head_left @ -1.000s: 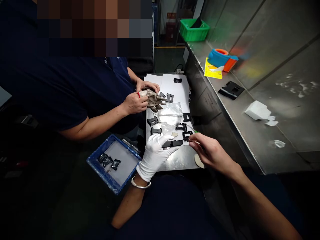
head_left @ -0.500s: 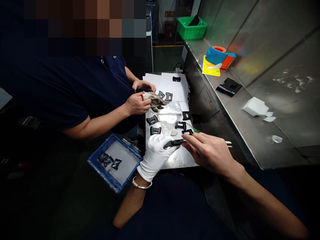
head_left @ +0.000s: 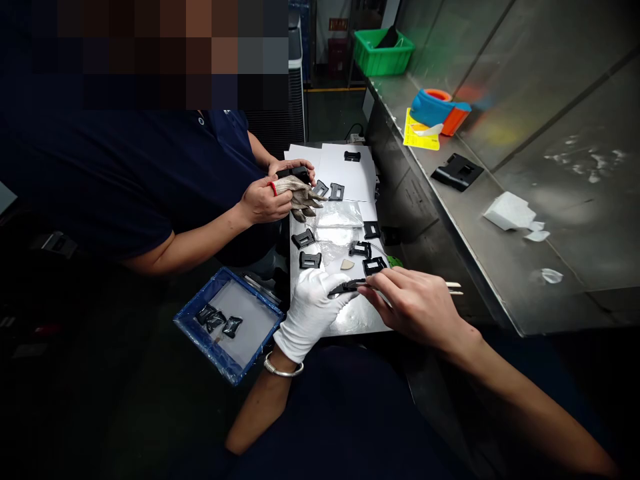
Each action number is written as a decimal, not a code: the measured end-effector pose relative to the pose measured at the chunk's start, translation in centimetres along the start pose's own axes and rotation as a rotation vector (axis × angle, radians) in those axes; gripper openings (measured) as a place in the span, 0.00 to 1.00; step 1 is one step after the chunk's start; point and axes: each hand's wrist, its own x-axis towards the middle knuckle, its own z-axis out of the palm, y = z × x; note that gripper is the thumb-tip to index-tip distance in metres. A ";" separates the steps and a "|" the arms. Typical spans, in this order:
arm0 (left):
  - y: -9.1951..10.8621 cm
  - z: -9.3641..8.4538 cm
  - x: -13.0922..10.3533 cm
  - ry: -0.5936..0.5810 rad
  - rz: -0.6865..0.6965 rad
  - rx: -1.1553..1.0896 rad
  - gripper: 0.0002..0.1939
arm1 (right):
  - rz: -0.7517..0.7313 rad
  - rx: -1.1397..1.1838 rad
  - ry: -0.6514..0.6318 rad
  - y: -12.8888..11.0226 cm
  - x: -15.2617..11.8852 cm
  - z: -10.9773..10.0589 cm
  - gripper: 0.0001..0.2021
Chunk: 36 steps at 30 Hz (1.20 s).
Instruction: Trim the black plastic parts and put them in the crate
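Observation:
In a white glove, my left hand [head_left: 313, 307] grips a black plastic part [head_left: 345, 288] over the near end of the table. My bare right hand [head_left: 417, 300] is closed at the part's right end, fingertips touching or almost touching it. Two thin pale sticks [head_left: 455, 288] jut out behind that hand; their other ends are hidden by it. Just beyond my hands lie black plastic frames [head_left: 374, 265] with rectangular openings and a small beige piece [head_left: 347, 265]. Something green [head_left: 394, 261] shows beside my right knuckles.
On the left a co-worker holds a black part [head_left: 295, 175] and a soiled glove [head_left: 303, 197]. A blue-rimmed bin [head_left: 187, 327] with several black parts stands at lower left. The steel ledge [head_left: 480, 253] carries a green basket [head_left: 384, 57], tape rolls [head_left: 435, 110] and a black part [head_left: 457, 172].
My right hand has shifted slightly left along the black part. The co-worker's hands have moved a little left, and the black part they hold shows more clearly.

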 end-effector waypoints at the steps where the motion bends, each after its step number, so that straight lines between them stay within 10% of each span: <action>1: 0.0 0.0 0.0 0.004 0.007 -0.002 0.10 | -0.001 -0.001 0.000 0.0 0.0 0.0 0.12; 36: 0.6 0.8 -0.5 -0.017 -0.025 -0.094 0.14 | 0.325 0.549 0.127 -0.3 -2.1 2.3 0.16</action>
